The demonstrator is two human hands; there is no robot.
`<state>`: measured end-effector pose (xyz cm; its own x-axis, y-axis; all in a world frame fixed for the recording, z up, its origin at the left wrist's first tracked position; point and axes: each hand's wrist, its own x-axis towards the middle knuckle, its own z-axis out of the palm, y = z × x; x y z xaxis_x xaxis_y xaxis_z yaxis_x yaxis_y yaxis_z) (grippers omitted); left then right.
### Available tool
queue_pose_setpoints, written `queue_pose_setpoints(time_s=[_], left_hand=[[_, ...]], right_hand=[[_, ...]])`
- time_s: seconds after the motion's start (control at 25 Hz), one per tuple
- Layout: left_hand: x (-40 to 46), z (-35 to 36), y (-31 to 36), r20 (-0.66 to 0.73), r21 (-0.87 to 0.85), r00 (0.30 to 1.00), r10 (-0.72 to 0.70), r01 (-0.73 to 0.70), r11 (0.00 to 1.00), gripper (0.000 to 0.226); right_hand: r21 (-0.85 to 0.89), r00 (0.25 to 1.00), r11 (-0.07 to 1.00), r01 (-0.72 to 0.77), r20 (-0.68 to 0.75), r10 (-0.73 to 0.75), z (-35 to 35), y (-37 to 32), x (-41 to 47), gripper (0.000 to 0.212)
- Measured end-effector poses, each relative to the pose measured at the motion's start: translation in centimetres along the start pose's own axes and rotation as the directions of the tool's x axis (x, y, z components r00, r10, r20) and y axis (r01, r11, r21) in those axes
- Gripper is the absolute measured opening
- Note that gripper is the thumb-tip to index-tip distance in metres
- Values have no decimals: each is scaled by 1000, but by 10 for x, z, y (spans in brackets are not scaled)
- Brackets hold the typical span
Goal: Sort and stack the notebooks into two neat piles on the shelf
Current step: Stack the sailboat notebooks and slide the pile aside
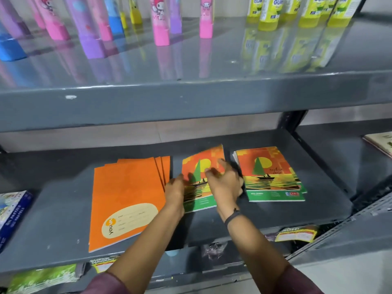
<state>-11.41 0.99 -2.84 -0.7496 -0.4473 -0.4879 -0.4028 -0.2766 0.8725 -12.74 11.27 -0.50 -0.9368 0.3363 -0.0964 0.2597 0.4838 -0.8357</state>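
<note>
On the grey middle shelf (212,228) lie several plain orange notebooks (127,194), fanned out at the left. At the right sits a small stack of sailboat-cover notebooks (271,175). Between them a single sailboat notebook (201,166) lies tilted, with both hands on it. My left hand (175,192) grips its left edge. My right hand (224,183) rests on top near its right edge, fingers curled over the cover. A dark band circles my right wrist.
The upper shelf (191,98) overhangs closely, holding pink, purple and blue tubes (161,24) and yellow gum bottles (305,11). A blue box (10,211) sits at the left edge. Packets (297,233) lie on the shelf below. A steel upright (292,122) stands at the right.
</note>
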Motion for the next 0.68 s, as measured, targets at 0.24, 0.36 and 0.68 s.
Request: queue_pose_setpoints(time_s=[0.24, 0.36, 0.68], left_hand=[[-29, 75, 18, 187, -235, 980, 69, -24, 972, 24], [-43, 116, 6, 276, -136, 954, 118, -83, 987, 19], [-31, 137, -23, 151, -156, 988, -32, 56, 986, 25]], right_hand=[[-62, 962, 988, 139, -226, -150, -85, 6, 58, 39], [-127, 988, 987, -95, -136, 78, -122, 44, 97, 49], [357, 971, 906, -226, 157, 181, -161, 108, 156, 68]])
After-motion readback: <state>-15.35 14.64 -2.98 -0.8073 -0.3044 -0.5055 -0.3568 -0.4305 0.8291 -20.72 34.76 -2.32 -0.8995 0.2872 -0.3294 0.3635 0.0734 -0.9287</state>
